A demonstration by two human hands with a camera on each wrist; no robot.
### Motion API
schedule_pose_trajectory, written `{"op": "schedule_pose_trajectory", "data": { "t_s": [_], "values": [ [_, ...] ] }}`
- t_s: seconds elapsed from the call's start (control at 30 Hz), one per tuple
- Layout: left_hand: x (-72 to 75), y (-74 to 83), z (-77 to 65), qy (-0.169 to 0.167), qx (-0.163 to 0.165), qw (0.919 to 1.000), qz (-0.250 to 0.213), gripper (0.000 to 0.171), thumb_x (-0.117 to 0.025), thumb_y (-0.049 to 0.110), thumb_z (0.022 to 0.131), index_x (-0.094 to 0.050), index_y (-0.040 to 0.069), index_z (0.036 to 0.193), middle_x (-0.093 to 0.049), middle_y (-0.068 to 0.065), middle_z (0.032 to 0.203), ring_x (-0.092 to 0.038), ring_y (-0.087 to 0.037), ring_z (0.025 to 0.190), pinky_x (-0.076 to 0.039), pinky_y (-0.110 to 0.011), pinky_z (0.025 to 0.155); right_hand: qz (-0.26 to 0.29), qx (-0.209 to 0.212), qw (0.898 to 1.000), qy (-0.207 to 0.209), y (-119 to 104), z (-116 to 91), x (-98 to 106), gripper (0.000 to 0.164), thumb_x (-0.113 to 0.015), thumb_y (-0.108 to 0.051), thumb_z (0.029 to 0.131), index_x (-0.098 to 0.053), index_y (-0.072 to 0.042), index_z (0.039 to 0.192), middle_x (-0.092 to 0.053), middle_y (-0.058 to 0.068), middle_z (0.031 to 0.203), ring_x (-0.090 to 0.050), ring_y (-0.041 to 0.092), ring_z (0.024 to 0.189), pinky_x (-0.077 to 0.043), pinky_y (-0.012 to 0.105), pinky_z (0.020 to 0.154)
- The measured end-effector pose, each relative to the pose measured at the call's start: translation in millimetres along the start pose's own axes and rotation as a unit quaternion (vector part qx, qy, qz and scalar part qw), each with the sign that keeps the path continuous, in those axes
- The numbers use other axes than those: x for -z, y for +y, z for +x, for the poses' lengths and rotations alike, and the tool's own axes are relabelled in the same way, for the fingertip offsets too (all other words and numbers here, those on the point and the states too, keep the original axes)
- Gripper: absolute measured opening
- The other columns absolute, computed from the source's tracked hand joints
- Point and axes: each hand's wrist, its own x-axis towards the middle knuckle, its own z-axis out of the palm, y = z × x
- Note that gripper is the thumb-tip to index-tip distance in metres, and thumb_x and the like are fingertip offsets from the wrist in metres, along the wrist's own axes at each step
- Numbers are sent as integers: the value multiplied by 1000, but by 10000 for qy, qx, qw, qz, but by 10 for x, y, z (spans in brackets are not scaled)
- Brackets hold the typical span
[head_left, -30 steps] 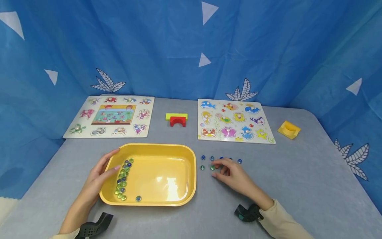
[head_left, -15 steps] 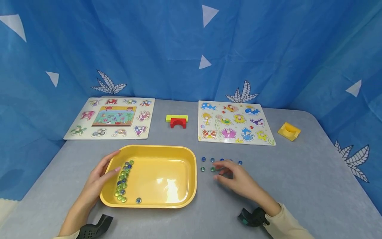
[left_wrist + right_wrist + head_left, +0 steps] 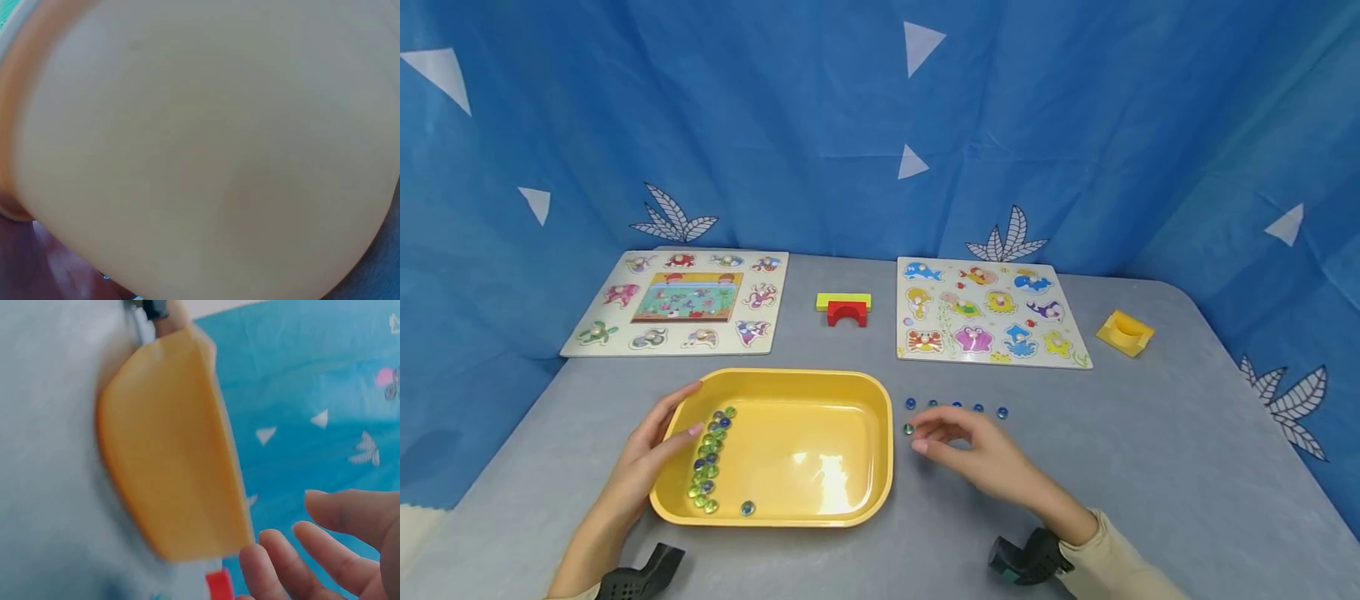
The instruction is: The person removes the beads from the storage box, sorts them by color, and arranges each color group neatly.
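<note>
In the head view my left hand [image 3: 643,454] grips the left rim of a yellow tray [image 3: 880,475], thumb inside and fingers along the outside. The tray wall [image 3: 206,144] fills most of the left wrist view. Green, yellowish and blue glass marbles [image 3: 710,454] lie along the tray's left side, with a lone blue marble [image 3: 747,507] near its front. Right of the tray, my right hand [image 3: 973,446] hovers with fingertips beside a green marble [image 3: 909,429]. Its thumb and fingers [image 3: 273,556] are apart in the right wrist view, with no marble visible between them.
Blue marbles [image 3: 1002,412] form a row just beyond the right hand. Two peg puzzle boards [image 3: 775,283] [image 3: 887,350] lie at the back. Between them sit a red arch block [image 3: 847,313] and a lime block [image 3: 823,301]. A yellow block [image 3: 1125,333] lies far right.
My right hand has moved left, from beside a second green marble to beside the leftmost one. That second marble is now hidden by the hand. The left hand keeps its hold.
</note>
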Motion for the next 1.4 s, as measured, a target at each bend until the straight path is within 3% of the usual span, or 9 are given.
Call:
{"op": "schedule_pose_trajectory", "data": {
  "t_s": [0.3, 0.5, 0.63, 0.77, 0.9, 1.03, 1.17, 1.27, 1.4],
  "values": [
    [11, -8, -4, 27, 81, 10000, 42, 53, -48, 24, 93, -27, 23, 142, -26, 7, 146, -25, 10, 120, -29, 1, 85, -96, 914, 9920, -860, -626, 559, -205, 32, -59, -29, 87, -58, -17, 116, -64, -5, 99, -57, 7, 90, -47, 24, 83],
    [7, -28, -10, -10, -57, 10000, -46, 52, -48, 20, 93, -28, 20, 141, -30, 9, 143, -32, 10, 115, -36, -2, 83, -313, 919, 9768, -1910, -890, 1053, -557, 44, -61, -27, 86, -50, -14, 127, -64, -2, 105, -59, 2, 90, -46, 16, 80],
    [15, -37, -5, -44, -172, 9998, -75, 52, -47, 18, 93, -28, 18, 141, -32, 15, 139, -33, 11, 114, -37, -3, 82, -506, 784, 9713, -2189, -911, 1357, -852, 48, -61, -31, 85, -48, -16, 129, -66, -5, 101, -58, 0, 86, -45, 14, 76],
    [15, -36, -1, -72, -219, 9997, -61, 52, -47, 18, 93, -28, 19, 141, -31, 14, 140, -29, 13, 116, -35, -2, 83, -317, 522, 9756, -2109, -890, 1567, -1125, 44, -63, -28, 84, -53, -18, 125, -68, -5, 91, -61, 6, 78, -46, 16, 67],
    [5, -43, 0, -64, -277, 9996, -12, 52, -47, 17, 93, -28, 18, 142, -31, 14, 140, -30, 13, 116, -36, -2, 83, -16, 86, 9823, -1870, -866, 1648, -1340, 39, -64, -23, 83, -56, -14, 120, -68, 3, 80, -62, 14, 63, -46, 20, 56],
    [8, -52, 0, -61, -283, 9996, -69, 52, -47, 16, 93, -28, 17, 141, -34, 19, 136, -35, 12, 114, -38, -3, 82, -684, -71, 9879, -1393, -825, 1641, -1508, 37, -65, -26, 82, -59, -16, 117, -67, 0, 75, -56, 7, 58, -43, 17, 53],
    [13, -44, 5, -85, -278, 9995, -138, 52, -47, 16, 93, -28, 17, 141, -34, 17, 137, -33, 13, 115, -37, -2, 83, -1436, -101, 9854, -904, -793, 1613, -1594, 36, -64, -35, 81, -62, -21, 114, -67, -10, 94, -56, -2, 72, -43, 12, 65],
    [15, -37, 13, -74, -343, 9993, -112, 52, -47, 16, 93, -28, 17, 141, -31, 15, 140, -30, 14, 116, -34, -1, 84, -1502, -163, 9865, -633, -791, 1605, -1613, 31, -61, -34, 84, -64, -22, 112, -67, -10, 102, -56, -1, 75, -43, 13, 66],
    [11, -40, 10, -79, -394, 9991, -155, 52, -47, 15, 93, -28, 16, 141, -32, 16, 139, -32, 13, 116, -35, -2, 83, -1613, -251, 9858, -384, -787, 1599, -1637, 24, -60, -29, 85, -67, -22, 107, -68, -10, 94, -52, 1, 65, -40, 14, 57]
  ]
}}
